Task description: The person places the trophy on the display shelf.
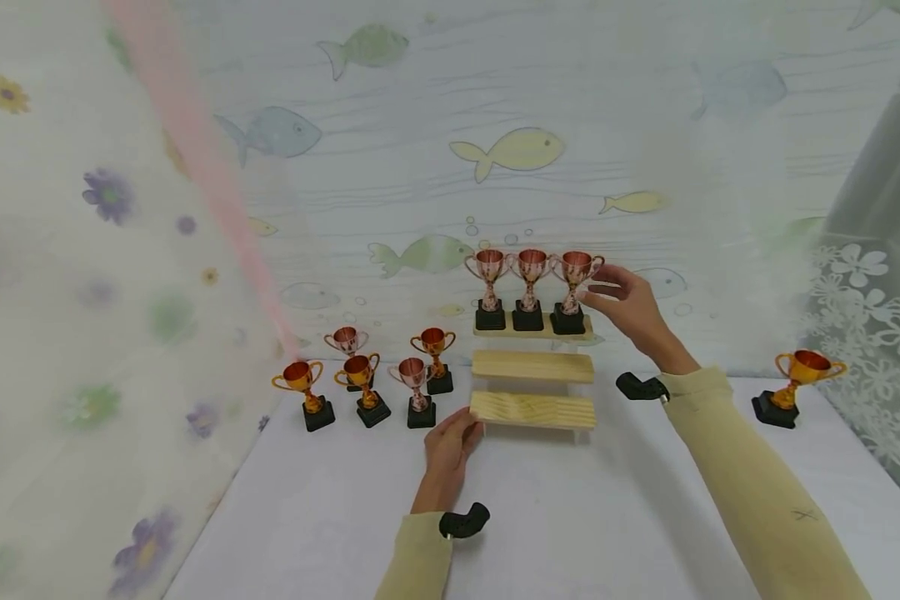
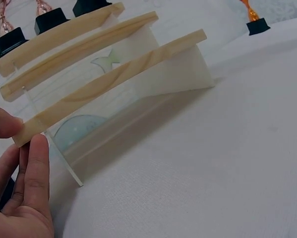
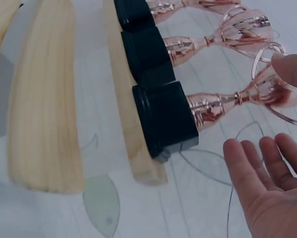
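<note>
A three-tier wooden display stand (image 1: pixel 532 367) stands on the white table, its boards joined by pale side pieces. My left hand (image 1: pixel 448 450) pinches the left end of its lowest board (image 2: pixel 103 82), thumb on top and fingers beneath. Three rose-gold trophy cups with black bases stand in a row on the top board: a left trophy (image 1: pixel 489 287), a middle trophy (image 1: pixel 529 287) and a right trophy (image 1: pixel 572 292). Beside the right trophy is my right hand (image 1: pixel 633 312), its fingers spread and loosely bent. In the right wrist view its thumb overlaps the cup near a handle; contact is unclear.
Left of the stand, several gold and rose-gold trophies, including a gold trophy (image 1: pixel 305 393) and a rose-gold trophy (image 1: pixel 417 392), stand on the table (image 1: pixel 540 517). Another gold trophy (image 1: pixel 791 387) is far right. A fish-patterned curtain (image 1: pixel 390 183) hangs close behind the stand.
</note>
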Action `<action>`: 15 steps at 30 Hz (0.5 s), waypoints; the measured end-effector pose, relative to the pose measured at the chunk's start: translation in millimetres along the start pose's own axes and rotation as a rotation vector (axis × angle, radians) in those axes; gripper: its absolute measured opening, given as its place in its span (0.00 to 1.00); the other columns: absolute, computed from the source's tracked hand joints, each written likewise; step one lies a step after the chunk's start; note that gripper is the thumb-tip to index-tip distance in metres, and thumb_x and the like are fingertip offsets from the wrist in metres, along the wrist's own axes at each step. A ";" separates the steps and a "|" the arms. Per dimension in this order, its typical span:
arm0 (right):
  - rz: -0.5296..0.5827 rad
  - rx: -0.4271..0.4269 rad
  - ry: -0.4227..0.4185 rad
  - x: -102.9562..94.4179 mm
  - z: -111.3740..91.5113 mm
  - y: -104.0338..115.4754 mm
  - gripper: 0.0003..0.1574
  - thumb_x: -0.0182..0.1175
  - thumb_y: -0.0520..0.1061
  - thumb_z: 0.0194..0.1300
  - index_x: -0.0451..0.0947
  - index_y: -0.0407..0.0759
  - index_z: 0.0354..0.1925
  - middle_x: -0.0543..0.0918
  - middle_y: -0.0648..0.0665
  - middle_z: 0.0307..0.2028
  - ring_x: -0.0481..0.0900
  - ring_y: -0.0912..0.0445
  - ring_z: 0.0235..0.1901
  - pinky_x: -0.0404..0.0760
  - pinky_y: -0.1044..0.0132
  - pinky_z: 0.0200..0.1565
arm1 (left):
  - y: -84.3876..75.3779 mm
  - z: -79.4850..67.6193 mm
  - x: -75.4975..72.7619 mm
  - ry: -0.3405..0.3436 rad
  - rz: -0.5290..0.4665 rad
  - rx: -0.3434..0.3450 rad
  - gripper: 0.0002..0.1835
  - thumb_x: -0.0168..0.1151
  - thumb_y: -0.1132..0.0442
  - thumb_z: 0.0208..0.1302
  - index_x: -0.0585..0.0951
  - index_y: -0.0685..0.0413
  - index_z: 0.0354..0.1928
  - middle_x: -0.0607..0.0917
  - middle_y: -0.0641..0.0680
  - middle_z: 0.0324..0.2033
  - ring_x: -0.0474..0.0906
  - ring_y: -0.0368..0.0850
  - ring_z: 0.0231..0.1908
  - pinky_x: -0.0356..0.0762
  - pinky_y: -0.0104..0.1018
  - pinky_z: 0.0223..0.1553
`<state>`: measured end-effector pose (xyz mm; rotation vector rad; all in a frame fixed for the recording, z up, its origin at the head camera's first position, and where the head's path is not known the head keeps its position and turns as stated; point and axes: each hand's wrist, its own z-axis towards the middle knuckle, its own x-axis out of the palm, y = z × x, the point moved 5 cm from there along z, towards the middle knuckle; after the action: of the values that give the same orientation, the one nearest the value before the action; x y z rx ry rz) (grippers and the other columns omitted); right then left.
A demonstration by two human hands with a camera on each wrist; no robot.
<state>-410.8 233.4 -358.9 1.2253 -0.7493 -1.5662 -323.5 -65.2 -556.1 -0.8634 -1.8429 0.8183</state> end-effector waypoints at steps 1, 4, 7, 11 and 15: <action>-0.020 0.003 0.002 -2.2 -4.2 -1.5 0.40 0.64 0.46 0.72 0.62 0.35 0.74 0.69 0.32 0.69 0.71 0.39 0.66 0.79 0.60 0.60 | -0.2 0.0 0.3 0.001 0.000 0.001 0.23 0.67 0.71 0.64 0.78 0.71 0.61 0.82 0.62 0.51 0.83 0.44 0.44 0.85 0.34 0.52; -0.066 0.002 -0.006 -9.3 -19.4 -6.0 0.41 0.62 0.48 0.73 0.59 0.36 0.76 0.67 0.32 0.71 0.70 0.38 0.68 0.77 0.56 0.62 | 0.1 -0.1 0.8 0.002 -0.003 -0.002 0.23 0.68 0.72 0.64 0.78 0.71 0.61 0.82 0.62 0.50 0.83 0.43 0.43 0.85 0.34 0.51; -0.111 -0.014 -0.031 -16.3 -35.6 -12.4 0.39 0.61 0.48 0.74 0.61 0.35 0.74 0.70 0.32 0.69 0.71 0.39 0.66 0.76 0.68 0.59 | 1.4 0.1 0.3 -0.005 -0.006 -0.013 0.23 0.68 0.72 0.63 0.78 0.71 0.60 0.82 0.62 0.50 0.84 0.43 0.43 0.85 0.33 0.51; -0.154 -0.029 -0.052 -22.7 -57.1 -20.4 0.35 0.59 0.47 0.76 0.64 0.32 0.72 0.73 0.30 0.65 0.74 0.47 0.60 0.71 0.85 0.51 | 2.8 1.6 -0.5 -0.011 -0.003 -0.021 0.24 0.69 0.71 0.63 0.78 0.70 0.61 0.82 0.63 0.52 0.84 0.44 0.44 0.86 0.33 0.50; -0.192 -0.032 -0.044 -26.3 -78.5 -27.1 0.33 0.57 0.47 0.77 0.65 0.30 0.70 0.75 0.29 0.62 0.74 0.52 0.57 0.69 0.90 0.50 | 3.0 2.2 -0.8 -0.012 0.008 -0.021 0.23 0.68 0.71 0.64 0.78 0.70 0.60 0.83 0.63 0.51 0.84 0.45 0.44 0.86 0.34 0.50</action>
<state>-344.4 274.5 -397.6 1.2730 -0.6476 -1.7600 -324.6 -64.5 -559.7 -0.8809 -1.8630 0.8119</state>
